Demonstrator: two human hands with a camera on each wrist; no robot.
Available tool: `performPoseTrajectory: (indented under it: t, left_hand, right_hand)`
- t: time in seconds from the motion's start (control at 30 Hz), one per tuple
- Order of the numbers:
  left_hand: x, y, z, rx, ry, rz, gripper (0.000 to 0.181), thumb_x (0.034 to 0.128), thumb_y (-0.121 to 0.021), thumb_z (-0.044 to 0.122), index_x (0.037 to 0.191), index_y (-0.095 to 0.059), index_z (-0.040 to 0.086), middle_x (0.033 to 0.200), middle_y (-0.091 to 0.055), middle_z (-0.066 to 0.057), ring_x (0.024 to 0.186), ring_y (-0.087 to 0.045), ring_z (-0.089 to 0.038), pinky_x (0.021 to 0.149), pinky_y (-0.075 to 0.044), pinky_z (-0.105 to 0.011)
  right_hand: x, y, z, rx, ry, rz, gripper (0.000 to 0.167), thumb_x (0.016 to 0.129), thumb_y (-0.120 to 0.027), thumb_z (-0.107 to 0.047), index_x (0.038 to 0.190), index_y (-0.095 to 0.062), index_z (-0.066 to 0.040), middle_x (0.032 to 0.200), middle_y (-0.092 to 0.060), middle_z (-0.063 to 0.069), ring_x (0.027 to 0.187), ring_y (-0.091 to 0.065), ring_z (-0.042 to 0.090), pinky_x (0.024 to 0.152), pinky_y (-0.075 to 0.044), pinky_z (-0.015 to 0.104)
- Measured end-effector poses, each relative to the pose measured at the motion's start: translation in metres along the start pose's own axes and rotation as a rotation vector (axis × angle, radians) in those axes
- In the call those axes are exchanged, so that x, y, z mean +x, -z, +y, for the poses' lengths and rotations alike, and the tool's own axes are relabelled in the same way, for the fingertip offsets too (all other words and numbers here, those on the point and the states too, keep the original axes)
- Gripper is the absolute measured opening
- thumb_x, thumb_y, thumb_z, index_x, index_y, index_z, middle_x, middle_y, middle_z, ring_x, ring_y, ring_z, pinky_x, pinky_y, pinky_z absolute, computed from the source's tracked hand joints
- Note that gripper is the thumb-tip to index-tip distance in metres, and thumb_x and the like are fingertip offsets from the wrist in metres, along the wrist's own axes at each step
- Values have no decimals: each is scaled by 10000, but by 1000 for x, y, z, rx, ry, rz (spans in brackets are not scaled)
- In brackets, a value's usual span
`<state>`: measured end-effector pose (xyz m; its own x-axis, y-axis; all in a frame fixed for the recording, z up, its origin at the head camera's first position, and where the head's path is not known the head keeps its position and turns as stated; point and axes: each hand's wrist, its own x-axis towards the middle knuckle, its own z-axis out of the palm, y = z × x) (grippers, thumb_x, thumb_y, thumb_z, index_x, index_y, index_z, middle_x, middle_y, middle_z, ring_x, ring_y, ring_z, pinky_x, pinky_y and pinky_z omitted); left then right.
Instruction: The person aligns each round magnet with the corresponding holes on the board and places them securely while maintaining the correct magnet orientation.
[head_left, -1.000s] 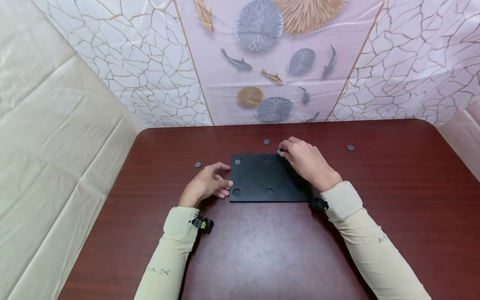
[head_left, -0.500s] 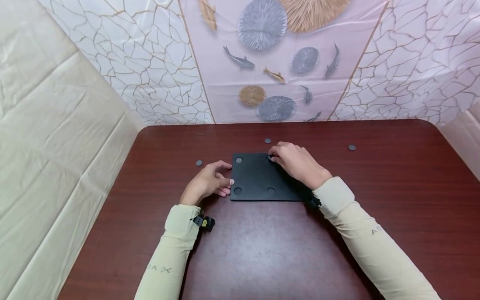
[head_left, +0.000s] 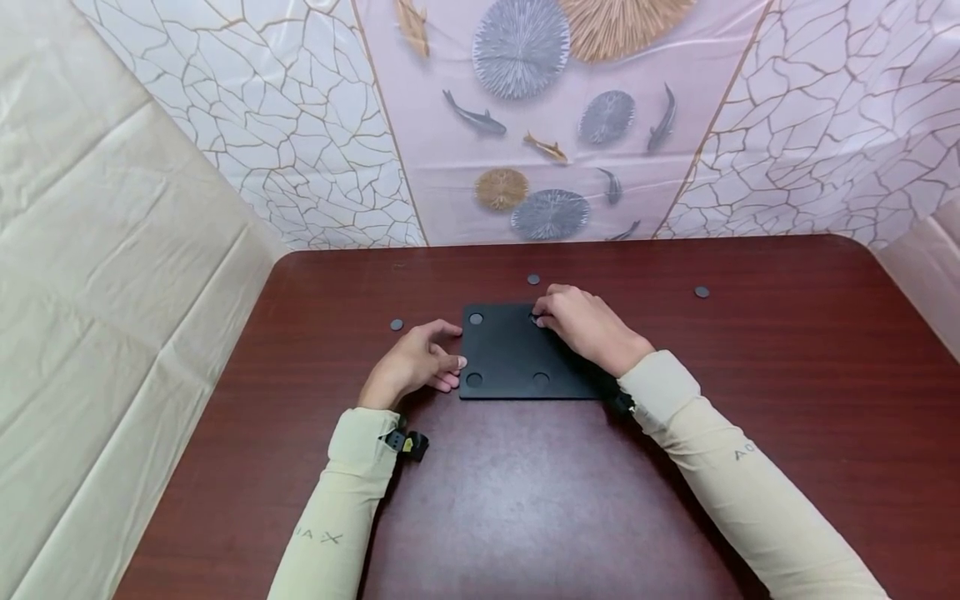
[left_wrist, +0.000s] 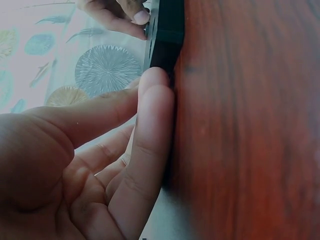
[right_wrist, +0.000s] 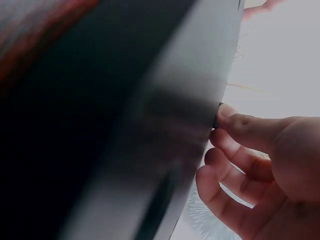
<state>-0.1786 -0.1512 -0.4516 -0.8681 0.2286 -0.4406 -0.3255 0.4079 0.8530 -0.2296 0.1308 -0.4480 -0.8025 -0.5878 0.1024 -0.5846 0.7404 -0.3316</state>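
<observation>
A flat black board [head_left: 502,350] with round recesses lies on the table. Its far left recess holds a grey disc [head_left: 476,319]; the near left recess [head_left: 474,380] and the near middle one [head_left: 541,380] look dark and bare. My left hand [head_left: 412,362] rests against the board's left edge, thumb and fingertips touching it. Over the far middle recess, my right hand [head_left: 588,329] pinches a small dark disc [right_wrist: 216,120] between thumb and index finger, mostly covered by the fingertips. The right part of the board is hidden beneath that hand and forearm.
Three loose grey discs lie on the reddish-brown table [head_left: 480,492]: one left of the board [head_left: 396,325], another disc [head_left: 533,279] behind it, and a disc [head_left: 701,292] farther right. A patterned cloth wall [head_left: 450,208] rises at the table's back edge.
My right hand has carried its disc leftward and nearer from the board's back edge to the far middle recess. The left hand has stayed at the left edge.
</observation>
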Motion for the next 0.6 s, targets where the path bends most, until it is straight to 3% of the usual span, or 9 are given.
performPoseTrajectory:
  t: [0.2, 0.4, 0.6]
  left_hand:
    - [0, -1, 0, -6, 11, 8, 553, 1009, -701, 15, 1520, -510, 110, 1016, -749, -181, 691, -736, -189, 698, -645, -341]
    - [0, -2, 0, -1, 11, 3, 562, 1010, -703, 21, 1527, -507, 119, 1015, -741, -182, 691, -734, -188, 707, -646, -346]
    - [-1, 0, -1, 9, 4, 7, 558, 1013, -699, 23, 1528, -505, 116, 1013, -743, -180, 686, -731, -186, 706, -646, -346]
  right_hand:
    - [3, -3, 2, 52, -6, 28, 142, 1019, -709, -80, 1115, -799, -27, 1075, -720, 124, 968, -729, 256, 791, -615, 399]
    - [6, -5, 6, 188, -109, 31, 100, 1017, -711, -81, 1025, -808, -56, 1025, -780, 91, 887, -738, 210, 746, -599, 382]
    - [9, -6, 7, 247, -187, 38, 91, 1005, -736, -116, 981, -822, -107, 967, -795, 62, 844, -726, 191, 717, -583, 362]
